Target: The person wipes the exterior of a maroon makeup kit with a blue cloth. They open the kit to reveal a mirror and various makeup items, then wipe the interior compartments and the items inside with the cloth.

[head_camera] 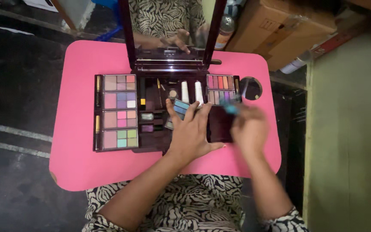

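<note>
An open dark makeup case [151, 144] lies on a pink lap table [82, 163], its mirror lid [168, 25] standing upright at the back. My left hand [192, 131] rests flat in the case's middle, fingers around a small blue eyeshadow pan [180, 106]. Blurred by motion, my right hand [249, 129] hovers over the case's right side and grips a small teal object [230, 107]. Eyeshadow palettes [120, 111] fill the left wing, and another palette [220, 88] sits at the right. Two white tubes [192, 91] stand in the centre.
A round cup hole [251, 88] opens in the table's right corner. Cardboard boxes [280, 25] and a bottle [225, 28] lie behind the table. A green wall [348, 129] runs along the right. Dark floor [13, 107] lies to the left.
</note>
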